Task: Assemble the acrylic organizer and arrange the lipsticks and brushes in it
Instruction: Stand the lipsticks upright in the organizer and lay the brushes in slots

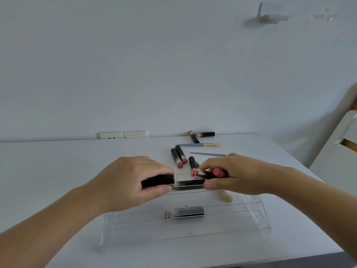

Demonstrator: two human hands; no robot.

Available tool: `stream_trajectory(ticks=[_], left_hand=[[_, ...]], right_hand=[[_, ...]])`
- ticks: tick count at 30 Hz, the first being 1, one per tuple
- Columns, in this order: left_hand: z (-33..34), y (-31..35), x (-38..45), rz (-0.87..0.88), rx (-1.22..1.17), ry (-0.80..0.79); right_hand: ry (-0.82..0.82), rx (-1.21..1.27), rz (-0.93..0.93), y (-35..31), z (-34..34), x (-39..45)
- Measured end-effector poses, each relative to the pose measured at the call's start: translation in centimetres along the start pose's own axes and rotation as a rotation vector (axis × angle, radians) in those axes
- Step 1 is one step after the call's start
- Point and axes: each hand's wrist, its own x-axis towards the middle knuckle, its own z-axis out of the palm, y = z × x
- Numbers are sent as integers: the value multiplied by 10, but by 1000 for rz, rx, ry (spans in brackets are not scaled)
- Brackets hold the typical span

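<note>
One lipstick [184,212] lies in the organizer [258,219] on the tabletop [58,161], right before me. More lipsticks [179,155] and two brushes [201,145] lie behind it, near the wall [154,64].

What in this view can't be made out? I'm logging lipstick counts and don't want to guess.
- Head view: right hand covers most of the black lipsticks with pink ends in its grip; count unclear.
- Cream-bristled brush: handle hidden under that hand.
- Clear acrylic organizer: compartment edges too faint.
</note>
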Motion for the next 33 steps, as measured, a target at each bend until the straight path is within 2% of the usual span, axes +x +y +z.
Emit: stream_trajectory(ticks=[6, 13, 17, 21, 24, 27, 30, 33], left_hand=[[-1, -5, 1, -56, -61, -108], [-2, -7, -1, -99, -219, -70], [-1, -11, 1, -171, -392, -11], [-2, -16, 1, -208, -374, 17], [-5, -20, -1, -234, -356, -50], [-16, -27, 8, -353, -428, -103], [-26, -32, 20, -420, -368, -335], [-22, -26, 20, -365, -352, -481]], right_hand=[[37, -66, -27, -2, 6, -2], [142, -135, -75, 0, 13, -5], [165, -69, -55, 3, 15, -5], [161, 132, -14, 4, 8, -2], [203, 212, 21, 4, -3, 6], [167, 216, 65, 4, -11, 11], [80, 207, 39, -2, -8, 9], [38, 131, 26, -5, 3, 4]])
